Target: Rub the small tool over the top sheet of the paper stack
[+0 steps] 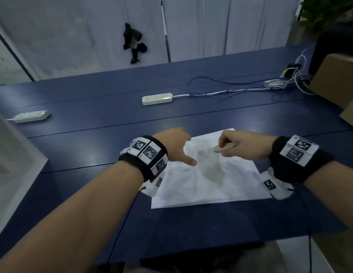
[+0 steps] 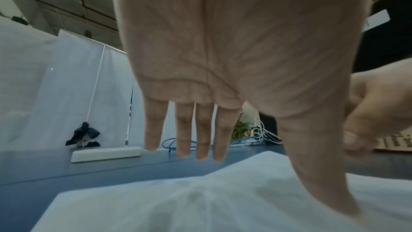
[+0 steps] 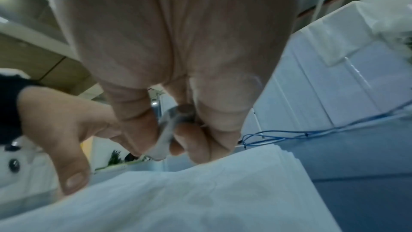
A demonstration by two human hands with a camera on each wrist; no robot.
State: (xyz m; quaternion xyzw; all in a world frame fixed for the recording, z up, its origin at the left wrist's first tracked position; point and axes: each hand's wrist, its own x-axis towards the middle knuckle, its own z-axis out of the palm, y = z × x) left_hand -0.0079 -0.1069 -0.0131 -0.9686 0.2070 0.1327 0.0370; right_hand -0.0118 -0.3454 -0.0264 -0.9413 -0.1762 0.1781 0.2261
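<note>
Paper [image 1: 211, 174]: white, crumpled, lower centre on blue surface [image 1: 92, 134]. Left hand [image 1: 177, 146]: fingers straight, spread, thumb down on the paper, likely steadying it. Right hand [image 1: 238, 144]: fingers curled, pinching a small flat tool [image 1: 223, 147] just above the paper.

text: none legible | wristbands [image 1: 150, 152]: coded marker squares only | cardboard [image 2: 396, 141]: print blurred

A sheet of paper [image 1: 207, 174] lies on the table [image 1: 92, 146] nearest the person, two power strips [image 1: 157, 98] [image 1: 30, 116] behind it, cables [image 1: 231, 89] trailing right toward a cardboard box [image 1: 337, 79].
</note>
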